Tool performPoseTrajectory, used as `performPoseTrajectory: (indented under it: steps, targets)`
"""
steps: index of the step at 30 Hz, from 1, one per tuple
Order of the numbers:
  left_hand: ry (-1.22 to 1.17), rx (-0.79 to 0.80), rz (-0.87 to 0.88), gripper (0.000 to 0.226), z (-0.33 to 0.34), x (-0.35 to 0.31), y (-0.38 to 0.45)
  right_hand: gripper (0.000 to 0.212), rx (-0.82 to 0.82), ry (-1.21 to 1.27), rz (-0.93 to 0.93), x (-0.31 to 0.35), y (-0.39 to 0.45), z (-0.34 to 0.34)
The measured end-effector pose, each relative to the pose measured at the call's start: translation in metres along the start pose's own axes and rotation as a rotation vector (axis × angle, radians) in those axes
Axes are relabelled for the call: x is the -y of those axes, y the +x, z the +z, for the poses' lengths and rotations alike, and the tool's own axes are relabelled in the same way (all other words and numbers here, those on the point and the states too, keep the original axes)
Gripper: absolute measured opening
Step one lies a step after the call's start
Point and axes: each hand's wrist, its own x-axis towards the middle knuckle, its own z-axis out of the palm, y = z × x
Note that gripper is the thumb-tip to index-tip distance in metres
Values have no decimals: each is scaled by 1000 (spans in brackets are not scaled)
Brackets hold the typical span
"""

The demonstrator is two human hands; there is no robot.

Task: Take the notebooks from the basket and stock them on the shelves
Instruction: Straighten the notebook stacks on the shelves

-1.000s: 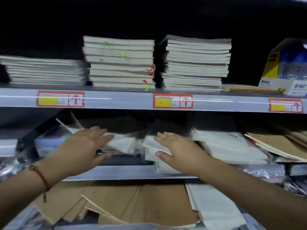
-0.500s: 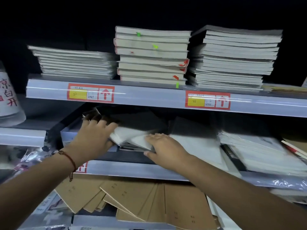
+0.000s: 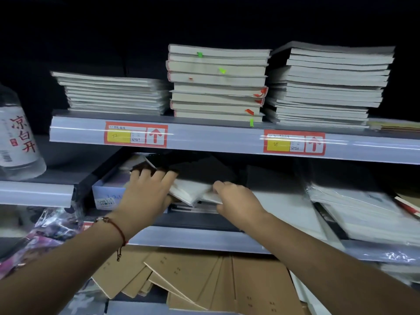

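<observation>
Both my hands reach into the middle shelf. My left hand, with a red cord bracelet on the wrist, presses on the left end of a dark-covered notebook whose white page edges show. My right hand holds the same notebook at its lower right corner. The notebook lies tilted on a low pile. Above, the upper shelf carries three stacks of white-edged notebooks. No basket is in view.
A water bottle with red characters stands at the far left. Wrapped notebooks fill the middle shelf's right side. Brown-covered notebooks lie fanned on the bottom shelf. A pale box sits left of my hands.
The view has swung left and closer. Both hands have moved left along the middle shelf and pushed the dark notebook deeper, my left fingers now further under the upper shelf.
</observation>
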Motion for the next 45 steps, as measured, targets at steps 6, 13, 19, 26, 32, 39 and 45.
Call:
performPoseTrajectory:
  steps: [6, 13, 19, 26, 32, 39, 45]
  targets:
    - [-191, -83, -37, 45, 5, -12, -3, 40, -43, 80, 81, -6, -5, 2]
    - [-401, 100, -234, 96, 8, 22, -11, 60, -51, 107, -1, -3, -15, 12]
    - [-1039, 322, -541, 100, 6, 47, -4, 71, -71, 232, 17, 7, -13, 16]
    - [-946, 169, -584, 50, 1, 12, -3, 87, 31, 393, 21, 10, -9, 16]
    - [-855, 114, -628, 61, -2, -22, -7, 61, 35, 409, 43, 3, -10, 14]
    - [-918, -7, -465, 53, -20, -47, -9, 65, 111, 470, 51, -11, -13, -1]
    - [-825, 130, -371, 85, -17, -39, -14, 81, 129, 469, 77, -7, -14, -4]
